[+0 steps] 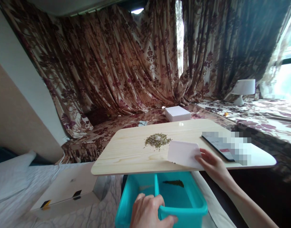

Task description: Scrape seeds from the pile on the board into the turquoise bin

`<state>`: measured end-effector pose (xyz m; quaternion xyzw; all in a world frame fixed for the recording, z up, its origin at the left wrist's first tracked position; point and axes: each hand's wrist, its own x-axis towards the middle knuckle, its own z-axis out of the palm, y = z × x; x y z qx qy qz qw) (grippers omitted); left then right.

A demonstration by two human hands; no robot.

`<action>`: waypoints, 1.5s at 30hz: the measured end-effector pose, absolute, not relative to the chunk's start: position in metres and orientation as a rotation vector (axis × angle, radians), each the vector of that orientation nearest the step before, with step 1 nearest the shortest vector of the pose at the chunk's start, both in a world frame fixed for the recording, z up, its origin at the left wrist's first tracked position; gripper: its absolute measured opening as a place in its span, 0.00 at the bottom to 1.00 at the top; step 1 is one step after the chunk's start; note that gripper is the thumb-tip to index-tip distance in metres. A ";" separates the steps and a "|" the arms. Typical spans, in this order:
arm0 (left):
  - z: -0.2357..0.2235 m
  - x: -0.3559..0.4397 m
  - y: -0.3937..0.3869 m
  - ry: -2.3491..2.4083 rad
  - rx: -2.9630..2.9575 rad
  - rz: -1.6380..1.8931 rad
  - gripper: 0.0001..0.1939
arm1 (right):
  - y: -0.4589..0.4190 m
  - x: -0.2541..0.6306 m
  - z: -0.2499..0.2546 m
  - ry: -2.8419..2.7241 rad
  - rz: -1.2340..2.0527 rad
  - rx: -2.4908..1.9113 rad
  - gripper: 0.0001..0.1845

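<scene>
"Any writing you can make out from your end?"

"None that I can read. The tablet-like device (215, 144) at the right of the table (121, 150) has its screen partly covered by blocky pixels, and the mark on the pale box (64, 186) on the bed (75, 216) is too small for me."

"Where is the little heap?"

"I have the pile of green seeds (157, 140) on the table, left of the right hand (213, 164) and apart from its fingers (198, 157). The white card (183, 155) comes between them; its upper left corner is right by the pile, though I can't tell whether they touch. A few dark specks show at the card's lower edge."

"And the fingers?"

"On the right they're closed in a pinch on the card's right edge. My left hand (146, 210) is curled over the near rim of the turquoise container (203, 209), beside its divider (156, 185), thumb to the outside."

"Anything in the container?"

"I see a dark green patch (176, 183) in the right-hand compartment, below the table's near edge."
</scene>
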<state>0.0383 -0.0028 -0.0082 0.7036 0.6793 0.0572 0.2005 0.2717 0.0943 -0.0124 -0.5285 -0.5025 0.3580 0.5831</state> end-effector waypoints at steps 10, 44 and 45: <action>-0.007 0.036 -0.004 1.890 1.978 0.172 0.12 | 0.097 0.293 -0.004 -1.097 0.634 -1.248 0.20; -0.009 0.037 -0.005 1.900 2.003 0.152 0.12 | 0.147 0.289 -0.014 -1.249 0.540 -1.446 0.17; -0.008 0.037 -0.006 1.897 2.010 0.147 0.12 | 0.146 0.289 -0.014 -1.243 0.546 -1.439 0.17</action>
